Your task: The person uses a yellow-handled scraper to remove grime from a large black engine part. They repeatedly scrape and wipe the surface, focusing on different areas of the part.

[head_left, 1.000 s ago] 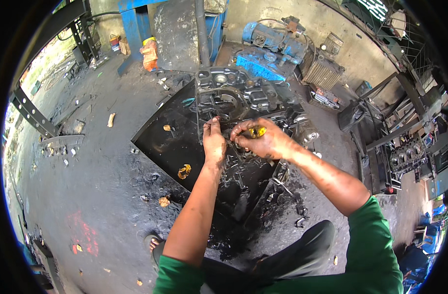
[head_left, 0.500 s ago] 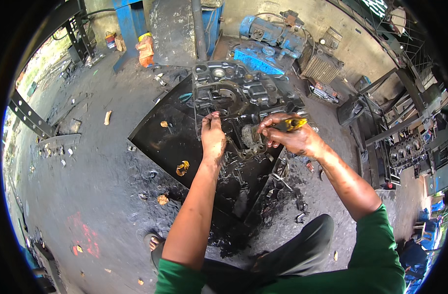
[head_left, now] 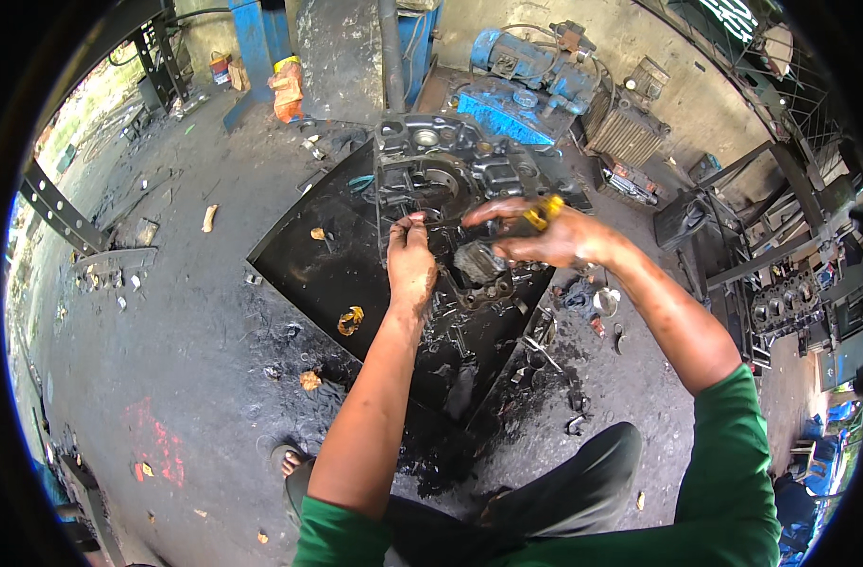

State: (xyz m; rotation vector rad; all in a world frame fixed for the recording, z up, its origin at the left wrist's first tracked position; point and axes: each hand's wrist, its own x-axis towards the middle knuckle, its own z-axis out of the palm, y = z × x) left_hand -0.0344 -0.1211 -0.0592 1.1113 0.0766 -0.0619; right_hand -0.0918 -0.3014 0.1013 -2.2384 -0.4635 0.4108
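We count two hands at work: our left hand (head_left: 410,266) and our right hand (head_left: 543,238). There is one yellow-handled screwdriver (head_left: 535,215), one dark engine block (head_left: 441,170), one black metal sheet (head_left: 327,255) under it, one blue motor (head_left: 530,71), and one bare foot (head_left: 288,461).

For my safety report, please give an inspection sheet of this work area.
Surface: black sheet on stained concrete floor.
Job's things: dark engine block; yellow-handled tool.
Clutter: small metal parts, scraps beside the sheet.
Grips: left hand pinches something small at the block; right hand closed on the tool.
Cables: nothing seen.
Surroundings: blue motor, metal frames, orange container.
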